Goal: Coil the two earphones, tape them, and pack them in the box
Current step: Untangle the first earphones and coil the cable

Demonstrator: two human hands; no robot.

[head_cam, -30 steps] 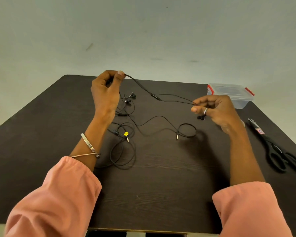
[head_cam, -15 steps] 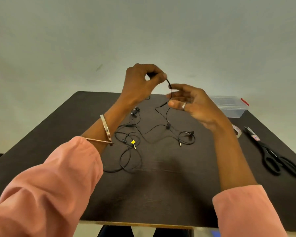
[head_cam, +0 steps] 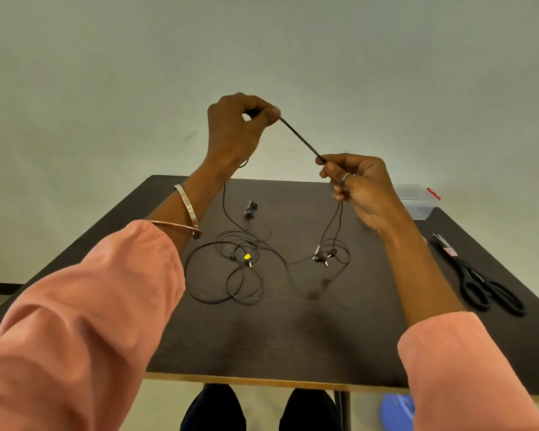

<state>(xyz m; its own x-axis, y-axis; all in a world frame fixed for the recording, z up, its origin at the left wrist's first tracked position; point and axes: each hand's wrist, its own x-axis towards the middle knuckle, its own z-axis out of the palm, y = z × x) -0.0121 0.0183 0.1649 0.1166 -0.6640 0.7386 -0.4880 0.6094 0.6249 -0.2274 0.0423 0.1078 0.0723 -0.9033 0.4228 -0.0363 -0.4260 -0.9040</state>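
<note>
My left hand [head_cam: 235,129] is raised high above the table and pinches a black earphone cable [head_cam: 302,140]. My right hand [head_cam: 360,186] pinches the same cable lower down, so a doubled stretch runs taut between the two hands. Its strands hang from my right hand to the earbuds and plug [head_cam: 324,258] on the table. A second black earphone [head_cam: 231,272] with a yellow tag [head_cam: 247,256] lies in loose tangled loops at mid-left. The clear plastic box [head_cam: 417,202] with red clips stands at the far right, partly hidden by my right hand.
Black scissors [head_cam: 479,283] lie near the right edge of the dark wooden table [head_cam: 293,337]. A tape roll [head_cam: 424,240] peeks out behind my right forearm. A loose pair of earbuds [head_cam: 250,209] lies at mid-table. My knees show below the table's front edge.
Both hands have risen well above the table and drawn apart again, pulling the doubled cable taut. The hanging strands lifted, and the earbuds moved under my right hand.
</note>
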